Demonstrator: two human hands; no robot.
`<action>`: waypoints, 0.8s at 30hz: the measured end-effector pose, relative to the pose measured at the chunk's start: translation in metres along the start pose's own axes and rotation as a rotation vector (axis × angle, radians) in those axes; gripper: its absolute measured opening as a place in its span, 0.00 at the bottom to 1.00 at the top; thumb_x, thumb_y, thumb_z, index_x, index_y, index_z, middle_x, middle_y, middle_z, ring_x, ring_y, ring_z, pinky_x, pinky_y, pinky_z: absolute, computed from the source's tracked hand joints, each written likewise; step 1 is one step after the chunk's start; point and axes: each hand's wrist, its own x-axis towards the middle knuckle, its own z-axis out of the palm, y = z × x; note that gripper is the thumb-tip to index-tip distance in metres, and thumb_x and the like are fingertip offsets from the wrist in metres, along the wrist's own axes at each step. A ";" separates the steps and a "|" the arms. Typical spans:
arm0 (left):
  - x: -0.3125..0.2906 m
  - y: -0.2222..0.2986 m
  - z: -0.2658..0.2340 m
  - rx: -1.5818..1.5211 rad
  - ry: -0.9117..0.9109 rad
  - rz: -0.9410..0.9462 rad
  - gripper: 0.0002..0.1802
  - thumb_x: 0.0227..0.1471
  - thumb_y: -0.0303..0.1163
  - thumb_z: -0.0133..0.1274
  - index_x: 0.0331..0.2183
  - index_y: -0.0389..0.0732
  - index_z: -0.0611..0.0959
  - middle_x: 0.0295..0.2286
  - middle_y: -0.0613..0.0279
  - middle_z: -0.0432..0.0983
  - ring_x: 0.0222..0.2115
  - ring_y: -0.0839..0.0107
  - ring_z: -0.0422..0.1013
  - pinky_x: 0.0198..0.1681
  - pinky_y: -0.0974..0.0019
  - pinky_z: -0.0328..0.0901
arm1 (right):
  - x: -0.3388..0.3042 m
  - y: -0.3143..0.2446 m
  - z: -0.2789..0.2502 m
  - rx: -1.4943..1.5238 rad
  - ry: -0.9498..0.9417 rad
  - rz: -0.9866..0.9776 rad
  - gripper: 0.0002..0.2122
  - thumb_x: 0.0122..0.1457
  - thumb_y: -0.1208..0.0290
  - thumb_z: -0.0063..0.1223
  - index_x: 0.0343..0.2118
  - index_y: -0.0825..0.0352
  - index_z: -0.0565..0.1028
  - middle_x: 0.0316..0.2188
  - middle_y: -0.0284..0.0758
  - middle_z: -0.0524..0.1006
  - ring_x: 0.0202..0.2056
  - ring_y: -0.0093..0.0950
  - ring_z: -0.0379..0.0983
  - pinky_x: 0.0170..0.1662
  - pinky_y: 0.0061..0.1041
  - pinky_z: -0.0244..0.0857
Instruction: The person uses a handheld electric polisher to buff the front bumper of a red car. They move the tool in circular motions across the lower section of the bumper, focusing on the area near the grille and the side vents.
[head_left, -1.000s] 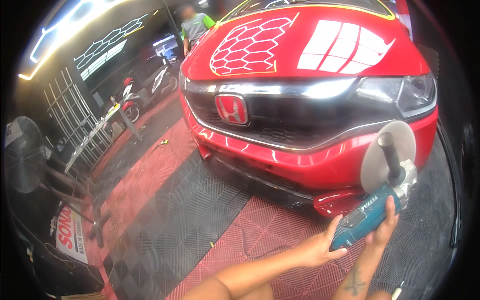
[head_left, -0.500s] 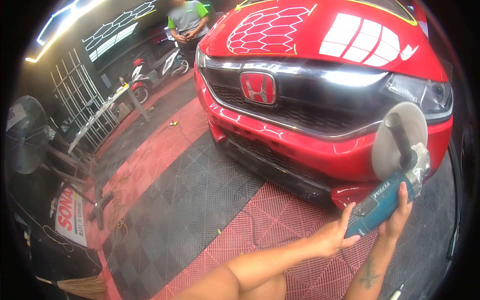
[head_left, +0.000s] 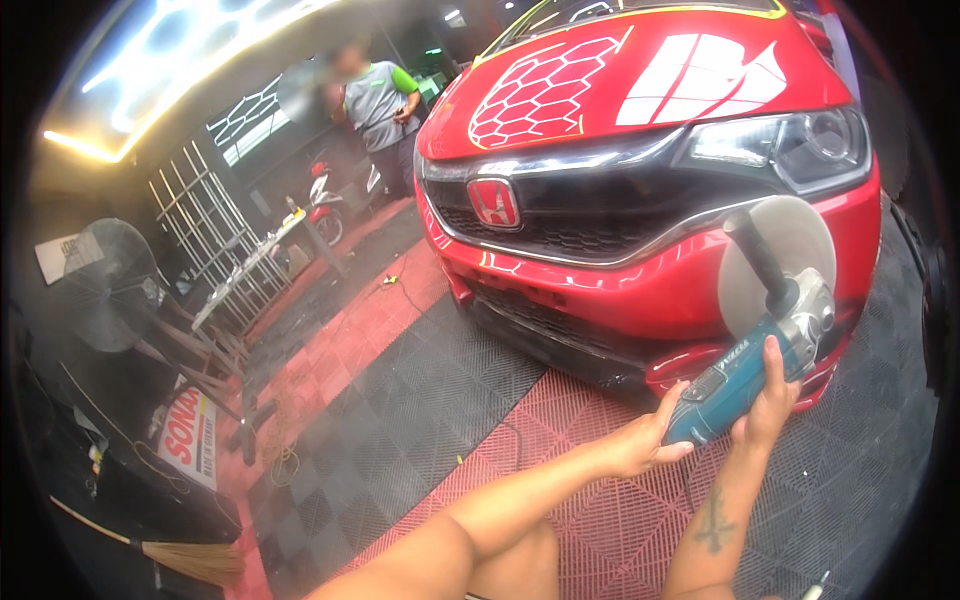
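Observation:
A teal polisher (head_left: 712, 402) is gripped between both my hands in front of the red car (head_left: 640, 282). My left hand (head_left: 642, 440) is closed on the rear end of its body. Closer to the tool's head, my right hand (head_left: 766, 405) wraps round the body, with a finger laid along it. A black side handle (head_left: 758, 255) sticks up from the metal head, free of both hands. Beyond it, the pale round pad (head_left: 808, 235) overlaps the bumper below the headlight (head_left: 825, 150); whether it touches the paint, I cannot tell.
A power cord (head_left: 517, 440) trails over the red and dark floor tiles (head_left: 400, 400). To the left stand a fan (head_left: 115, 285), a table (head_left: 250, 265) and a broom (head_left: 190, 560). A person (head_left: 378, 105) stands beyond the car's far front corner, near a red motorbike (head_left: 325, 215).
My view has shifted, so the car, polisher and hands appear somewhat more to the left and higher. Both hands keep the same hold. The person in the background now appears more upright.

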 end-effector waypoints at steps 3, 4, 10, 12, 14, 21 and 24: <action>0.007 0.004 0.017 -0.017 0.029 0.008 0.62 0.71 0.40 0.64 0.80 0.38 0.34 0.71 0.28 0.63 0.71 0.40 0.67 0.75 0.49 0.61 | 0.006 -0.012 -0.004 -0.040 0.012 -0.023 0.25 0.67 0.71 0.73 0.63 0.69 0.76 0.48 0.35 0.83 0.45 0.26 0.83 0.52 0.30 0.78; 0.010 0.005 0.022 -0.035 0.024 -0.015 0.62 0.71 0.40 0.64 0.80 0.38 0.34 0.71 0.28 0.62 0.72 0.40 0.66 0.75 0.49 0.60 | 0.008 -0.016 -0.007 -0.053 0.013 -0.031 0.25 0.66 0.71 0.73 0.63 0.69 0.76 0.48 0.35 0.83 0.45 0.26 0.82 0.52 0.29 0.78; 0.011 0.010 0.038 -0.075 0.046 -0.025 0.62 0.71 0.40 0.64 0.80 0.37 0.35 0.73 0.29 0.60 0.73 0.41 0.64 0.77 0.49 0.58 | 0.004 -0.022 -0.015 -0.036 -0.012 -0.024 0.27 0.65 0.70 0.74 0.64 0.68 0.75 0.49 0.34 0.83 0.45 0.25 0.81 0.52 0.29 0.77; 0.005 0.009 0.038 -0.063 0.058 -0.043 0.62 0.71 0.40 0.64 0.80 0.38 0.35 0.73 0.28 0.60 0.74 0.41 0.64 0.77 0.49 0.58 | 0.002 -0.020 -0.017 -0.026 -0.022 0.000 0.26 0.66 0.69 0.74 0.64 0.68 0.75 0.49 0.33 0.83 0.45 0.25 0.81 0.52 0.29 0.77; -0.003 0.007 0.036 -0.048 0.069 -0.038 0.62 0.71 0.40 0.65 0.80 0.38 0.36 0.73 0.28 0.60 0.74 0.41 0.63 0.78 0.49 0.57 | -0.002 -0.013 -0.016 -0.026 -0.043 0.014 0.26 0.67 0.68 0.73 0.64 0.68 0.76 0.50 0.34 0.83 0.46 0.25 0.82 0.53 0.29 0.77; -0.039 0.007 0.000 0.015 0.133 -0.163 0.64 0.62 0.41 0.70 0.80 0.44 0.43 0.65 0.29 0.72 0.67 0.37 0.74 0.71 0.45 0.68 | -0.040 0.021 0.018 -0.014 -0.013 -0.036 0.23 0.69 0.67 0.71 0.63 0.68 0.77 0.50 0.34 0.82 0.48 0.27 0.81 0.55 0.31 0.76; -0.058 0.010 -0.022 0.071 0.142 -0.226 0.64 0.57 0.43 0.72 0.79 0.47 0.47 0.58 0.31 0.79 0.59 0.35 0.80 0.65 0.43 0.73 | -0.059 0.041 0.035 0.003 -0.015 -0.041 0.22 0.69 0.69 0.71 0.63 0.69 0.77 0.50 0.34 0.82 0.48 0.27 0.81 0.54 0.31 0.76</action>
